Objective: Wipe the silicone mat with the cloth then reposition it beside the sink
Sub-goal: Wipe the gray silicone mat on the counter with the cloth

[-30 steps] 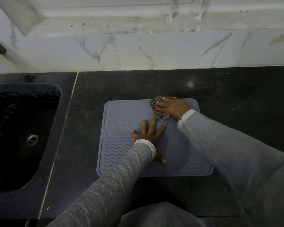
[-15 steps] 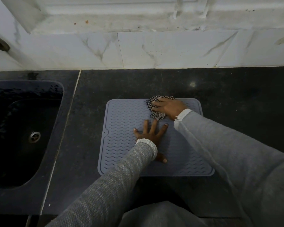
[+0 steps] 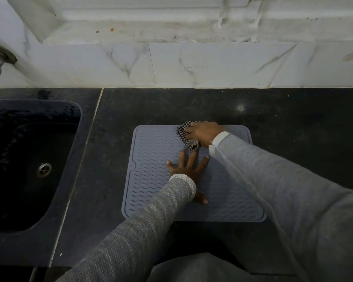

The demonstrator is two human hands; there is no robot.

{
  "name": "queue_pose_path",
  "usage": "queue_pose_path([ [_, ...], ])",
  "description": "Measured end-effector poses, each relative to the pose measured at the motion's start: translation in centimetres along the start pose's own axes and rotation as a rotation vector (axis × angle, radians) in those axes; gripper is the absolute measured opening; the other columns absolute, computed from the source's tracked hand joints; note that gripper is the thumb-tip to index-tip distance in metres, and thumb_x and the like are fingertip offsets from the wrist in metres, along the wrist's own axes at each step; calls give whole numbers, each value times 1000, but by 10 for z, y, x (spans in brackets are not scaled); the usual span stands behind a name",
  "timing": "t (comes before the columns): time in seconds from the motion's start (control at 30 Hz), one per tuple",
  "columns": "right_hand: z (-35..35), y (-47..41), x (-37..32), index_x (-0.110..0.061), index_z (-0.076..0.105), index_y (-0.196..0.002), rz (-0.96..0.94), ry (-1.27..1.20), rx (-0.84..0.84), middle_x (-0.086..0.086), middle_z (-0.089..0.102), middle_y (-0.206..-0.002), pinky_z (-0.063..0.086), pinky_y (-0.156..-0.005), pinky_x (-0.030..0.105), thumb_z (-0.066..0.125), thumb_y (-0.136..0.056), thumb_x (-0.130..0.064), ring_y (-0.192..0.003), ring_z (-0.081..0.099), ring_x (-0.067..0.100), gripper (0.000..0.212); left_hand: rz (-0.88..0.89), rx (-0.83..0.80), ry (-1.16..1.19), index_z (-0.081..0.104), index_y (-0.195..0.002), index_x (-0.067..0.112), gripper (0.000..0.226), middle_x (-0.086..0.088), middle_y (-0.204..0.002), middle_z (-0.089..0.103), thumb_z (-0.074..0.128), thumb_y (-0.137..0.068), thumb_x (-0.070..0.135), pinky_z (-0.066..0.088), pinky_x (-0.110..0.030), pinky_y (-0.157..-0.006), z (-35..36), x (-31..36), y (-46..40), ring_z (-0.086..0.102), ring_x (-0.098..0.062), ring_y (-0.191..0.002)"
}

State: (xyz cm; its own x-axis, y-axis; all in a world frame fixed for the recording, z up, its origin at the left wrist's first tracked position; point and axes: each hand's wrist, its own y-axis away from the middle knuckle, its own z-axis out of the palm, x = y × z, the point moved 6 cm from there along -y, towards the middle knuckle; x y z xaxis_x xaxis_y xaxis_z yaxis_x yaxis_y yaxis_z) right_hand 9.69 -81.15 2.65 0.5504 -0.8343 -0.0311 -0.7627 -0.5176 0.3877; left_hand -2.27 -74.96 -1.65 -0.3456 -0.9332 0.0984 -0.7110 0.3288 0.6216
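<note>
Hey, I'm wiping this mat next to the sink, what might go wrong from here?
1. The cloth is bunched at the mat's far edge under your right hand, so most of the ridged surface may go unwiped.
2. Your left hand lies flat mid-mat; wiping around it could skip that patch.
3. Dragging the floppy mat toward the sink might fold it.

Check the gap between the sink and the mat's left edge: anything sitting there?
Nothing. Head view shows only bare dark countertop, crossed by a pale seam line, between the sink and the silicone mat.
</note>
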Motion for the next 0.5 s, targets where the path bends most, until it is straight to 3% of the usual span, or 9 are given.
queue_pose_path([
  [0.1,18,18,15,-24,38,-142,-94,44,-40,-3,24,-156,21,-118,40,52,-93,-13,-144,20,22,52,-6,12,-7,-26,-142,44,138,-2,-153,-32,74,-51,72,3,-79,-98,-1,1,1,-25,-40,-140],
  [0.17,16,30,36,-26,43,-138,13,-35,-37,-1,33,-152,30,-114,43,53,-93,-25,-139,32,26,46,0,13,-11,-25,-142,43,138,-1,-151,-36,74,-52,72,5,-79,-99,-2,1,2,-25,-41,-140],
  [0.27,2,35,52,-23,55,-126,107,24,-79,7,59,-129,48,-96,41,53,-90,-39,-114,58,31,39,9,14,-7,-25,-143,43,137,-1,-150,-38,74,-53,71,6,-79,-99,-4,1,3,-25,-40,-140],
  [0.37,-22,26,43,-20,67,-110,110,-22,-3,9,68,-112,52,-87,37,54,-89,-41,-99,63,30,32,12,15,1,-25,-143,42,136,0,-150,-38,75,-54,70,6,-79,-99,-5,1,5,-25,-40,-140],
  [0.43,-30,12,23,-21,65,-112,69,-97,100,7,66,-119,49,-94,40,49,-92,-39,-106,61,28,31,16,11,6,-25,-143,42,135,-1,-151,-37,74,-56,69,5,-79,-99,-5,1,6,-25,-40,-140],
  [0.5,-17,1,4,-24,53,-130,16,-163,47,4,50,-141,37,-108,43,42,-96,-37,-128,47,26,38,18,-1,12,-26,-143,42,134,-1,-151,-36,74,-57,69,3,-79,-100,-4,1,5,-27,-40,-139],
])
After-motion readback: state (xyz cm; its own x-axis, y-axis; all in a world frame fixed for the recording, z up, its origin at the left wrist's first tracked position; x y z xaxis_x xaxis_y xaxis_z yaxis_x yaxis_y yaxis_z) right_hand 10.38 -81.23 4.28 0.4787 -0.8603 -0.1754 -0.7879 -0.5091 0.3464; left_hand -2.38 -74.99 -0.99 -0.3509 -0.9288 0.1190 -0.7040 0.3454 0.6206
